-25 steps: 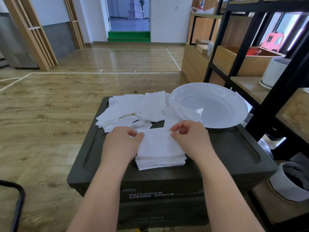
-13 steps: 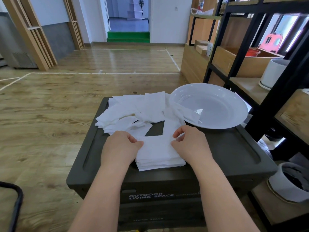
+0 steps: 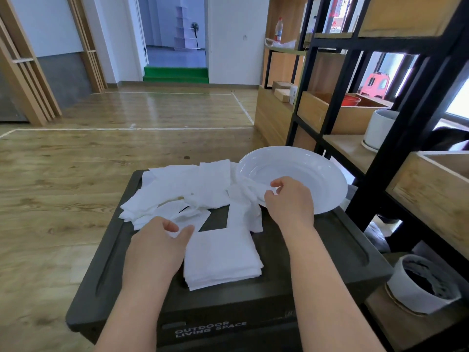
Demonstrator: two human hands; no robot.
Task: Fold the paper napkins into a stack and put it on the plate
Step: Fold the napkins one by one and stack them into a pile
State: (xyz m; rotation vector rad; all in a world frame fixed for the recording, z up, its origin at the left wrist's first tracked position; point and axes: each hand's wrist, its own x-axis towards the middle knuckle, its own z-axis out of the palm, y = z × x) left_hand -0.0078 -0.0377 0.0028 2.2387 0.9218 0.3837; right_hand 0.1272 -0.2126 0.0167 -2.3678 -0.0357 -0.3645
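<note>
Pinching a loose napkin (image 3: 250, 196) with my right hand (image 3: 289, 199) at frame centre; left hand (image 3: 162, 240) pinches a sheet corner beside the folded stack (image 3: 222, 257), lower centre. Partway, I judge: the unfolded pile (image 3: 177, 189) remains, and the plate (image 3: 317, 174), right of centre, holds no stack yet.

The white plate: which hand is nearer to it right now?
Right. The right hand overlaps the near rim of the white plate, pinching a loose napkin. The left hand is well off to its left, beside the folded stack.
</note>
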